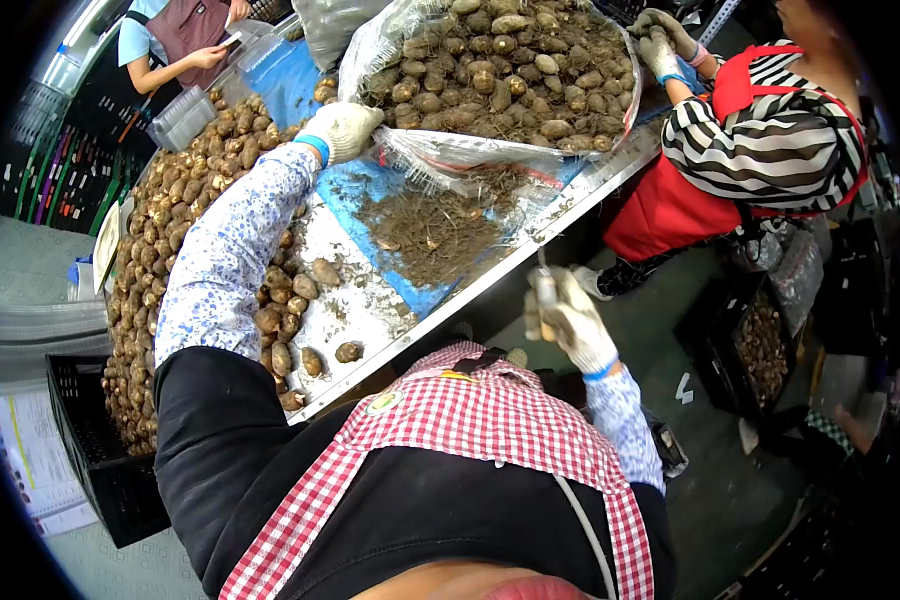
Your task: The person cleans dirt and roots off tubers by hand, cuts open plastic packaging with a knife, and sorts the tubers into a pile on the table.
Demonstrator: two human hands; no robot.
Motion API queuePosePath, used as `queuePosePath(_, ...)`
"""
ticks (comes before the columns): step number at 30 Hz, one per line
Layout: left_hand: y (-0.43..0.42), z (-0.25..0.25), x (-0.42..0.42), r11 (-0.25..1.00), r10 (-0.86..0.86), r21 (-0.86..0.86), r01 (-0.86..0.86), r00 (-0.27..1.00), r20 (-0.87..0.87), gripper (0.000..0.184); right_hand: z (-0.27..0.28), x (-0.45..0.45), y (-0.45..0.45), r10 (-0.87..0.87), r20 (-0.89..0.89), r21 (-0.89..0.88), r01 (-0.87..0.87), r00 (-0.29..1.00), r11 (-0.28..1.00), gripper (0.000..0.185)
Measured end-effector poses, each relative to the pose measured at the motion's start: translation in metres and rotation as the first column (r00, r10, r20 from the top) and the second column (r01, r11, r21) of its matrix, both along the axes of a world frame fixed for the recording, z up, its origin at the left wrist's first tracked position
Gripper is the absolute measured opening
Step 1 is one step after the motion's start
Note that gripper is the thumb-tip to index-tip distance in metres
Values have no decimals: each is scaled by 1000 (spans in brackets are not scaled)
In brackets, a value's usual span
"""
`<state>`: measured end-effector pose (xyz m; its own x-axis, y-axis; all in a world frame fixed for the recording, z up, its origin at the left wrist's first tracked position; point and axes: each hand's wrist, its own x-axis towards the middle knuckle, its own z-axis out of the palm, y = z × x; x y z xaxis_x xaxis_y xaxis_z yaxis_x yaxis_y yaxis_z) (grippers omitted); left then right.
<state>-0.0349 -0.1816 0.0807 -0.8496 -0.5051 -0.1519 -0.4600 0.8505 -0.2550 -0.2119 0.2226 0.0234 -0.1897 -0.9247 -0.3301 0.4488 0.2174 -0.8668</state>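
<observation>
Reaching over the desk (385,315) with the left hand (338,132), gloved in pale knit, to the near left edge of a large translucent sack (425,155). Touching the sack there with curled fingers; cannot tell whether gripping the plastic or only resting on it. Holding the right hand (575,325), gloved likewise, beyond the near edge of the desk and well apart from the sack. Having the right grip closed around a small tool (545,287) with a pale handle; cannot make out the exact shape of the thin tip. Wearing blue-and-white patterned sleeves and a red-checked apron (480,415) over black clothing.

Facing hairy brown tubers (500,75) heaped in the open sack on the desk. Showing dark root debris (430,235) just below the sack, spread over a blue sheet (345,210). Having loose tubers (295,290) scattered nearer the body, left of the debris, beside a long pile of tubers (175,225) running down the left side. Seeing clear plastic boxes (183,120) at the far end of that pile and a black crate (65,400) by its near end.

Working near a person in striped sleeves (760,140) at the right, with gloved hands by the sack's far right edge, and another person (185,35) at the upper left. Showing a black crate of small brown pieces (765,350) low at the right.
</observation>
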Motion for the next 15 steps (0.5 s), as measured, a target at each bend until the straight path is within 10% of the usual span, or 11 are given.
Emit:
queuePosePath(6,-1,-10,20,995,-88,26,94,983,-163,18,15,47,-119,-56,-313,-62,38,948,997,39)
queuePosePath(15,-10,-17,30,978,-197,25,208,954,-226,16,-4,84,-203,-40,93,49,35,995,998,35)
